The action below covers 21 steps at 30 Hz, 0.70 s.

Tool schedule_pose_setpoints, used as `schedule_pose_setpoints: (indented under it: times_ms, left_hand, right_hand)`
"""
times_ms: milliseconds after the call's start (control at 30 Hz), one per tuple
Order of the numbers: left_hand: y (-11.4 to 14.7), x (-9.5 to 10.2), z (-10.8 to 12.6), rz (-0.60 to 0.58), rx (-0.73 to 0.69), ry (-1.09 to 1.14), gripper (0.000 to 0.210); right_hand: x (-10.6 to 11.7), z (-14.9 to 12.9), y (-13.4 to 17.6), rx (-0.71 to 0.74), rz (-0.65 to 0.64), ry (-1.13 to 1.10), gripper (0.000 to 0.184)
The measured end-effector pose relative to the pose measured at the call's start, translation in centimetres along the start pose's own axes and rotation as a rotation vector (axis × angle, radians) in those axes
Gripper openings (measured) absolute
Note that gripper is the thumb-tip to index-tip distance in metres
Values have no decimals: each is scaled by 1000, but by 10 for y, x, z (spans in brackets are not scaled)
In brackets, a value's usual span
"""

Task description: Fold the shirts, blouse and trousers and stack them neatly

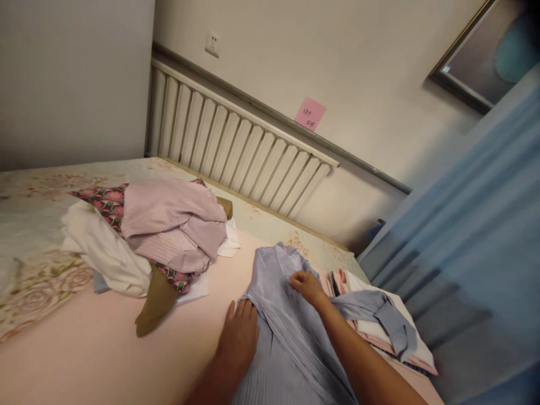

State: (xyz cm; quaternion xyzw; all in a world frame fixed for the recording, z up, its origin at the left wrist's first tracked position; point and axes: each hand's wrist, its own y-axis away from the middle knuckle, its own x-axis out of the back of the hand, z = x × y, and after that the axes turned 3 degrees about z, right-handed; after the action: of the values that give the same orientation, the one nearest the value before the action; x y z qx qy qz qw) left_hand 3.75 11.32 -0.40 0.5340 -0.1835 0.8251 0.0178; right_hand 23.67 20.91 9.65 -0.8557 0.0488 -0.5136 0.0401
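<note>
A blue striped long-sleeved shirt [291,329] lies spread on the bed, its collar end pointing away from me. One of its sleeves [379,309] stretches right, over a folded stack of clothes. My left hand [241,332] rests at the shirt's left edge, fingers stretched out against the cloth. Near the collar, my right hand [307,286] has its fingers curled closed at the shirt's upper right part; the fingertips are partly hidden. A fold of cloth runs diagonally across the shirt between my two hands.
A loose heap with a pink striped garment [169,216], a white garment [105,247] and an olive one [156,304] lies left. The stack of folded clothes [422,343] sits right, beside a blue curtain [468,264]. A radiator [236,138] stands behind the bed [76,349].
</note>
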Motion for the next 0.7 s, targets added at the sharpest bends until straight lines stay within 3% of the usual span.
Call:
schedule_pose_setpoints:
  times_ms: [133, 300, 467, 700]
  left_hand:
    - [0, 2, 0, -48, 10, 23, 44]
    - [0, 0, -1, -75, 24, 45, 46]
    - [1, 2, 0, -61, 23, 66, 43]
    - [2, 2, 1, -75, 32, 67, 48]
  right_hand:
    - [-49, -34, -59, 32, 3, -9, 15]
    - [-86, -55, -94, 10, -2, 10, 12]
    - [-99, -56, -113, -72, -53, 16, 27]
    - [-109, -21, -119, -164, -1, -1, 34]
